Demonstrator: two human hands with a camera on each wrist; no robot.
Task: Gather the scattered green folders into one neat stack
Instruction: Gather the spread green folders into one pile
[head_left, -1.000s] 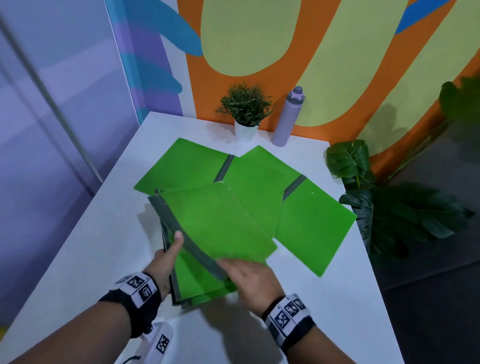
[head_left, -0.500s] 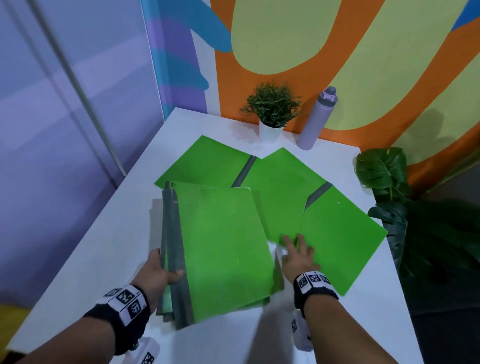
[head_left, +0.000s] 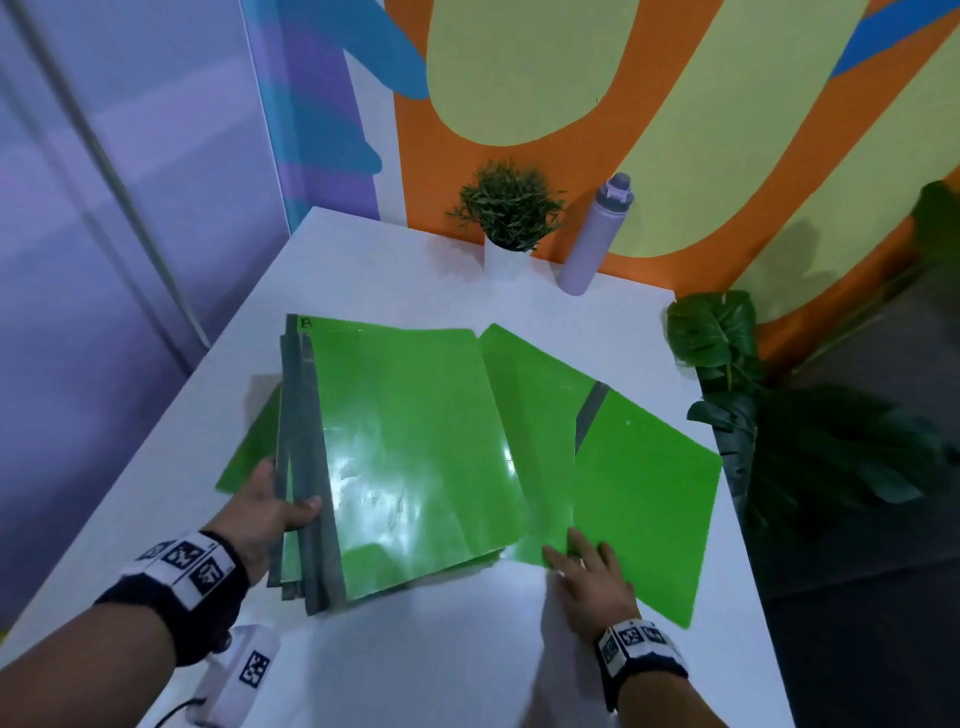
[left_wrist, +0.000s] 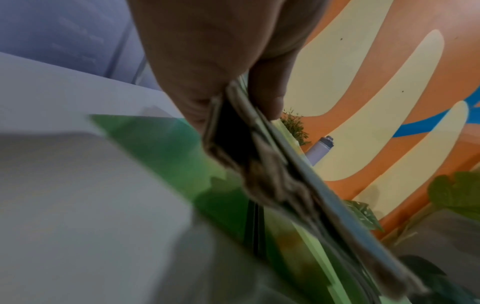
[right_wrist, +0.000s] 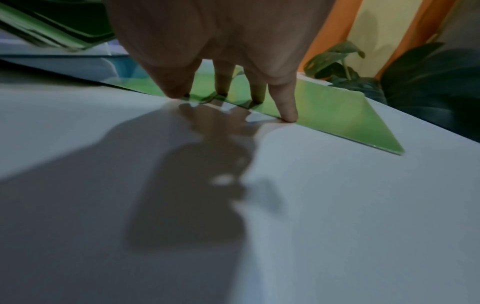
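A stack of green folders (head_left: 410, 457) with grey spines is lifted off the white table (head_left: 415, 665) at its left edge. My left hand (head_left: 270, 506) grips the spines, thumb on top, also seen in the left wrist view as the left hand (left_wrist: 221, 82) round the spines (left_wrist: 285, 174). One green folder (head_left: 249, 452) lies flat under the stack at the left. Two more folders (head_left: 649, 493) lie flat at the right, one overlapping the other. My right hand (head_left: 587, 571) rests with straight fingertips (right_wrist: 288, 115) on the near edge of a flat folder (right_wrist: 337, 115).
A small potted plant (head_left: 509, 213) and a lilac bottle (head_left: 597, 234) stand at the table's far edge by the painted wall. Large leafy plants (head_left: 779, 415) stand off the table's right side. A white device (head_left: 244, 670) hangs below my left wrist.
The left hand has moved the stack further over the flat folders and covered the far left one. The right hand let go of the stack and now touches the right folders' near edge.
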